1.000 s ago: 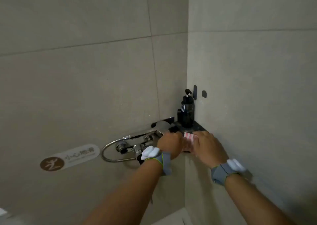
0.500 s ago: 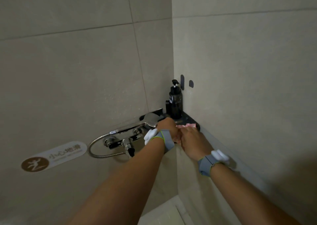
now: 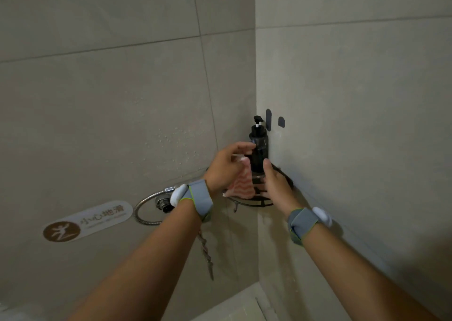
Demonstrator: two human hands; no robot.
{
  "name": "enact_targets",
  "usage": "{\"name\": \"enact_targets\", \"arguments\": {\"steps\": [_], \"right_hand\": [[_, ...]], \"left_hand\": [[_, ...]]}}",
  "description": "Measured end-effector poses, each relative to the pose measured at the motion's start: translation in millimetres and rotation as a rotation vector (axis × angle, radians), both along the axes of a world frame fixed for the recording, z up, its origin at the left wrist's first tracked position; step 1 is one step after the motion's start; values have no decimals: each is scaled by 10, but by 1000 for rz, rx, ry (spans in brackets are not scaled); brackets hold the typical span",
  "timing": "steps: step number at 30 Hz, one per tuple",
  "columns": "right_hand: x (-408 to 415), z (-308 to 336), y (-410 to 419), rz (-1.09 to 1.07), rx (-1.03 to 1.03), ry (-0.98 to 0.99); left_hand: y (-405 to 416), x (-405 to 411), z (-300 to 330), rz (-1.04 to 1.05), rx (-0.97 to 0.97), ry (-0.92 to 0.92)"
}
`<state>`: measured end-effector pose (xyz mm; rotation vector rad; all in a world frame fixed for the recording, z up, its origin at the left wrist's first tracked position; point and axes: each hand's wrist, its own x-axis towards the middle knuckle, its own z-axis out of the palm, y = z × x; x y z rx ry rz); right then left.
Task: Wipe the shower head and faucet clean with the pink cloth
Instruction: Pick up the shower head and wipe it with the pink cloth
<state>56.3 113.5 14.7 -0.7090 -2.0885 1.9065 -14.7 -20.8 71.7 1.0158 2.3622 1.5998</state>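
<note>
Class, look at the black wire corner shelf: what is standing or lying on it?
On the corner shelf stands a black pump bottle, upright in the corner. The pink cloth, held by the left hand, hangs over its front. The right hand covers the rest.

Bottle [image 3: 258, 149] seemingly on corner shelf [image 3: 254, 202]

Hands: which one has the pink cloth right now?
The left hand pinches the pink cloth by its top corner, so it hangs down. The right hand holds no cloth, resting at the corner rack.

black pump bottle [image 3: 259, 149], corner rack [image 3: 256, 202], floor-slip sticker [image 3: 88, 220]
</note>
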Motion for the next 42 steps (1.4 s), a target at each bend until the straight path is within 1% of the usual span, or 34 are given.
{"name": "enact_targets", "arguments": {"steps": [2,5,6,7,9,10,11,12,14,16,17,19,21,23,25,26,28,30,31,34,36,38,40,42], "right_hand": [[-15,77,-123,116,-204,-41],[-29,94,-309,272,-322,-57],[-45,84,-371,295,-389,-51],[-49,68,-396,301,-486,-27],[-50,48,-477,385,-728,82],[-41,39,-473,439,-819,159],[-53,31,-473,473,-861,215],[-76,11,-489,514,-863,258],[-93,-46,-518,554,-735,312],[-112,-55,-548,466,-554,321],[-126,-57,-540,421,-464,326],[-145,-39,-514,402,-339,339],[-144,5,-514,434,-258,321],[-159,19,-521,464,-222,276],[-160,21,-516,504,-228,252],[-155,16,-510,508,-235,247],[-141,-16,-495,459,-277,248],[-110,-85,-485,410,-398,242],[-84,-136,-485,423,-481,225],[3,-276,-529,503,-695,91],[29,-361,-572,492,-753,54],[26,-402,-634,505,-767,78],[11,-388,-697,493,-784,151],[-14,-380,-727,445,-847,252]], "left_hand": [[-102,25,150,-37,56,-30],[-245,33,313,-85,168,-90],[-305,37,352,-103,198,-96],[-333,45,390,-129,222,-105],[-451,49,457,-148,231,-107],[-489,53,474,-146,209,-94],[-547,47,490,-127,166,-70],[-613,40,499,-96,105,-39],[-760,9,487,-36,-26,3],[-912,-45,446,-34,-153,-31],[-975,-67,420,-63,-202,-113],[-1039,-64,365,-112,-241,-375],[-1037,-16,321,-77,-279,-575],[-1009,23,288,-35,-339,-716],[-978,38,254,-43,-380,-791],[-961,40,237,-46,-372,-795],[-932,23,196,2,-301,-725],[-906,-3,137,63,-215,-601],[-894,-13,114,77,-182,-538],[-862,-13,103,30,-83,-439],[-855,-12,100,-21,-38,-428],[-854,-7,99,-74,-14,-418],[-867,-4,92,-104,2,-421],[-880,-11,72,-74,12,-436]]}}
